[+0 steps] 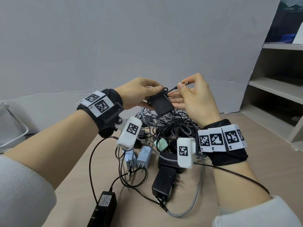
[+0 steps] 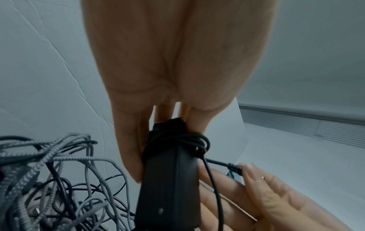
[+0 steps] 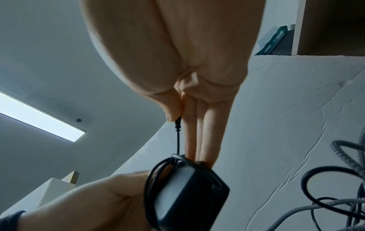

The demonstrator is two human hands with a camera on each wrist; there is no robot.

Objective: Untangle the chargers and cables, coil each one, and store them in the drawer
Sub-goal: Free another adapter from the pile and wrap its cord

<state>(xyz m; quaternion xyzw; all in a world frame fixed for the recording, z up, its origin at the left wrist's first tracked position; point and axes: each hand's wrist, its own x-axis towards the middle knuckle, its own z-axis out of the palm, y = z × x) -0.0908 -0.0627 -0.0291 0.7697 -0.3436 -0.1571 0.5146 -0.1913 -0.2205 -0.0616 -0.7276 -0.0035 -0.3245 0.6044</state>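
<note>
Above the cable tangle (image 1: 170,123), left hand (image 1: 139,92) grips the cord-wrapped black charger (image 1: 161,104) while right hand (image 1: 195,97) pinches its plug (image 1: 186,83), other fingers straight

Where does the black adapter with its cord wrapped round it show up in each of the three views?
Head: black adapter sits at picture centre, held up between both hands above the cable tangle.
Left wrist: it fills the lower centre, below the left hand.
Right wrist: bottom centre, under the right hand.
Shared landmark: the barrel plug pinched by the right hand.
</note>
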